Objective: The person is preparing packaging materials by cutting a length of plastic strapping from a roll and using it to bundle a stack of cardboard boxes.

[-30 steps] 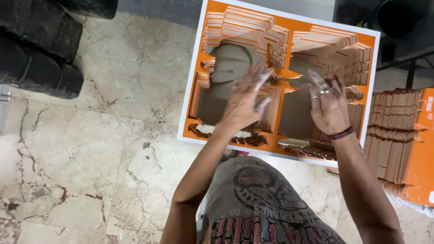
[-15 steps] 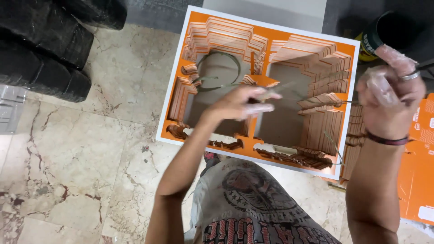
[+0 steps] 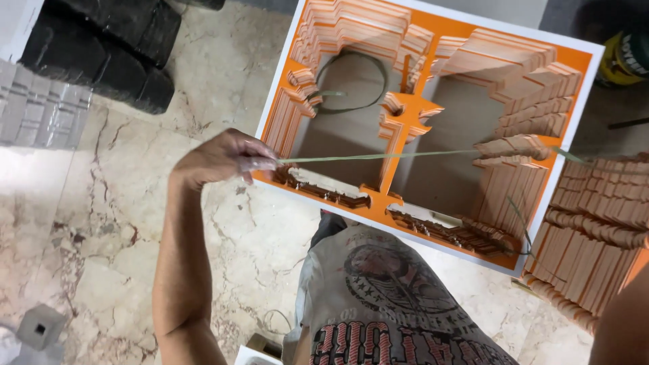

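1. The left hand (image 3: 226, 157) pinches one end of a thin green strap (image 3: 378, 156).
2. The strap stretches taut toward three o'clock, across the orange box (image 3: 433, 27) of stacked cardboard pieces on the marble floor (image 3: 101, 223).
3. The right hand is out of view.

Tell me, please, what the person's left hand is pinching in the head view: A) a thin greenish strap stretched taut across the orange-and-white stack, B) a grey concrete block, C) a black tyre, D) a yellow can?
A: the left hand pinches one end of a thin greenish strap that runs in a straight line rightward over the stack of orange die-cut card.
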